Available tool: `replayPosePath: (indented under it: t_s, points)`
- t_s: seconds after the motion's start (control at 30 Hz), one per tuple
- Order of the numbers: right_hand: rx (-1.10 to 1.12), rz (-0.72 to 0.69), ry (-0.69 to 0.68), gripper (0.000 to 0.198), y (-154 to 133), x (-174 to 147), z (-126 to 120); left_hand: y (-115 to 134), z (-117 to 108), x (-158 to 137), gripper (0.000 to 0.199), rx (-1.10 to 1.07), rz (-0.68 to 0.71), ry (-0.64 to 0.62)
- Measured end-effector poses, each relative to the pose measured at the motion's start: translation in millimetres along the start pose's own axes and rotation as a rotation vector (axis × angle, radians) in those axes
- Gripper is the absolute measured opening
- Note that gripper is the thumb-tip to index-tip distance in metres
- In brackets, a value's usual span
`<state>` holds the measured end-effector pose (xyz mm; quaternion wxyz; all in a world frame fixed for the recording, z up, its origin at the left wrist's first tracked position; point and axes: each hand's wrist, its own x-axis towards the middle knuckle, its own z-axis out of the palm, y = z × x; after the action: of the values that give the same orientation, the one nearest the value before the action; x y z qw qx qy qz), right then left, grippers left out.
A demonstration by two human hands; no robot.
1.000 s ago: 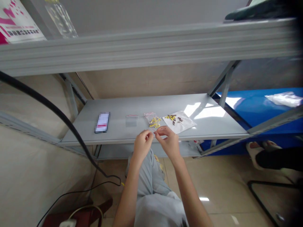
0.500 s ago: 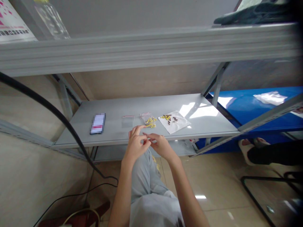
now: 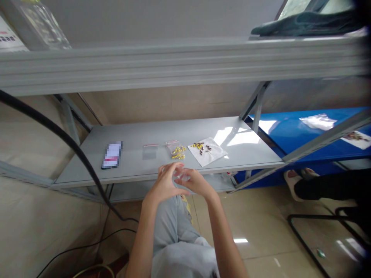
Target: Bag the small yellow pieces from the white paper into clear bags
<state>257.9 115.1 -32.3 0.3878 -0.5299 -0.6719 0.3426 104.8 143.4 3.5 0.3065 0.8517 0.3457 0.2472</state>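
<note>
My left hand (image 3: 162,186) and my right hand (image 3: 199,183) meet in front of the shelf's near edge, above my lap. Their fingers are curved and spread, with the fingertips close together or overlapping. I make out nothing held between them, though motion blurs the fingers. Just beyond, a small clear zip bag (image 3: 171,144) lies with several yellow bead-like pieces (image 3: 178,152) at it; whether they are inside or on top, I cannot tell. To its right, a white sheet (image 3: 213,156) carries yellow and dark brown small pieces (image 3: 201,146). A second, flat zip bag (image 3: 150,152) lies further left.
A phone (image 3: 112,155) lies at the left of the grey shelf (image 3: 130,135). An upper shelf beam (image 3: 162,63) crosses overhead, and a black cable (image 3: 69,143) hangs at left. At right are a blue table (image 3: 284,135) and another person's leg (image 3: 324,187).
My fingertips, pinched together before, have spread apart, and the hands now form a rounded shape. The whole view has shifted slightly; the things on the shelf look unmoved.
</note>
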Motion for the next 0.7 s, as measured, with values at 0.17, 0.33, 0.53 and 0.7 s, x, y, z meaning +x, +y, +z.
replayPosePath:
  t_s: [0.17, 0.33, 0.53, 0.7]
  points:
    - [0.176, 0.007, -0.006, 0.023, -4, -3, -11, -9, 9, 6, 0.06, 0.064, 0.055, -0.013]
    - [0.215, 0.031, 0.033, 0.03, 6, 2, -22, -21, 10, 16, 0.03, 0.114, -0.001, 0.15]
    - [-0.388, 0.15, 0.429, 0.027, 66, 55, -48, -40, -4, 15, 0.022, 0.084, -0.074, 0.287]
    - [-0.561, 0.214, 0.498, 0.022, 109, 93, -50, -41, -12, 9, 0.016, 0.041, -0.085, 0.377]
